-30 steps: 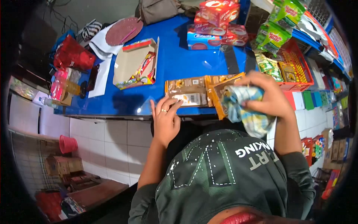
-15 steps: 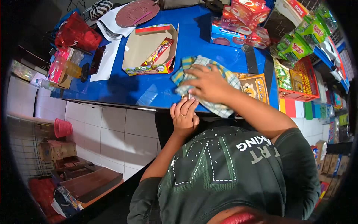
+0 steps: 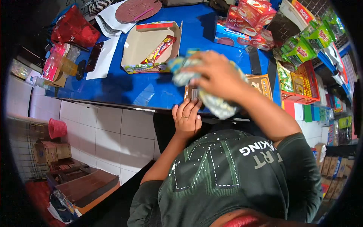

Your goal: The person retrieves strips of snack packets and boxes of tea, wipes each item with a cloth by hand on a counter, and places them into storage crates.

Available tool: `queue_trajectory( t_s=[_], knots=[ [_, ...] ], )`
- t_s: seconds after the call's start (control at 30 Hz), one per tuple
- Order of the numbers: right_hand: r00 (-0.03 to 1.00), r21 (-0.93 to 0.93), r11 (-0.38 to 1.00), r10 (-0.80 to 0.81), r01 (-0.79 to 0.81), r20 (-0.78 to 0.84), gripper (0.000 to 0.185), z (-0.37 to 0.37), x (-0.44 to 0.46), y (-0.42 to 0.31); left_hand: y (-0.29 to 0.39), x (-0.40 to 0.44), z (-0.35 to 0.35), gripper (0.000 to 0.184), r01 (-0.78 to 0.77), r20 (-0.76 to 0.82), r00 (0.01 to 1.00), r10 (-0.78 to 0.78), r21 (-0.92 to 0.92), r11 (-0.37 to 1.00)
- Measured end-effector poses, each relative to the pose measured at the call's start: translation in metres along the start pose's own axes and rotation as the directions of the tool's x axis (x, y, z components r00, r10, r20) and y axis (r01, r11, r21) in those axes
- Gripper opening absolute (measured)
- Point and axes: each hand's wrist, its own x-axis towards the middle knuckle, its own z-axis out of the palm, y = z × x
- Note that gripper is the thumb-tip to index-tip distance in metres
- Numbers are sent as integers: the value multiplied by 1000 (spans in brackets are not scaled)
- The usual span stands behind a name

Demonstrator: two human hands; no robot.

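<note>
In the head view my right hand (image 3: 216, 75) is closed on a crumpled checked cloth (image 3: 221, 107), blue, yellow and white, lifted a little and blurred by motion. Below and left of it, a brown packet (image 3: 187, 92) lies at the table's near edge, partly covered by the cloth and hand. My left hand (image 3: 186, 116) has its fingers together on the packet's near end, its thumb to the right. Another orange-brown printed packet (image 3: 264, 84) lies right of the cloth, partly hidden by my right arm.
On the blue table (image 3: 151, 84) stands an open carton (image 3: 132, 43) with a red-yellow wrapped packet (image 3: 160, 49) inside. Tea boxes (image 3: 234, 36) are stacked at the back right. Green sponge packs (image 3: 302, 49) hang above a red basket (image 3: 312, 81). A bottle (image 3: 68, 68) and phone (image 3: 94, 56) are left.
My right hand has raised and bunched the cloth, which lay spread flatter before, and more of the brown packet shows. My left hand stays at the packet's near end. The view has shifted slightly.
</note>
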Motion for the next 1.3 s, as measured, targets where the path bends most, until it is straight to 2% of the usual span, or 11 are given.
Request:
queue_trajectory(
  t_s=[0.07,0.23,0.43,0.6,0.7,0.77,0.93,1.0,1.07,1.2,1.3],
  knots=[
    [977,-170,962,-208,213,45,33,26,-20,-10,-8,-6,7,36,5,-5,1000,-5,-1,1000],
    [964,-225,944,-260,242,-53,36,49,-31,8,-12,-11,14,32,-43,-80,996,42,-3,999],
    [965,-274,928,217,-252,-149,34,34,-8,70,6,9,-8,40,-20,36,999,19,31,999],
    [946,-275,911,263,-308,-188,36,23,0,80,9,9,-9,45,-9,30,1000,8,15,1000],
    [778,461,804,544,-376,-315,37,-5,8,87,10,13,-15,42,-11,44,999,10,20,1000],
    [765,479,832,496,-281,-411,42,-49,-6,83,12,17,-21,41,-10,51,999,10,-2,1000],
    [669,771,637,583,-24,-460,45,-124,-72,86,15,47,-50,37,33,203,979,-27,-27,999],
    [907,878,476,342,58,-245,45,-132,-109,52,22,67,-57,36,43,264,964,-37,-18,999],
    [999,709,705,-3,-22,34,45,-135,-135,55,31,92,-60,36,7,256,966,23,-116,993],
    [877,492,802,80,-339,474,62,-92,-156,38,46,124,-31,38,-90,263,958,115,-107,990],
    [841,298,857,245,-420,483,60,-63,-166,32,44,125,8,40,-140,300,943,148,-47,989]
  ],
)
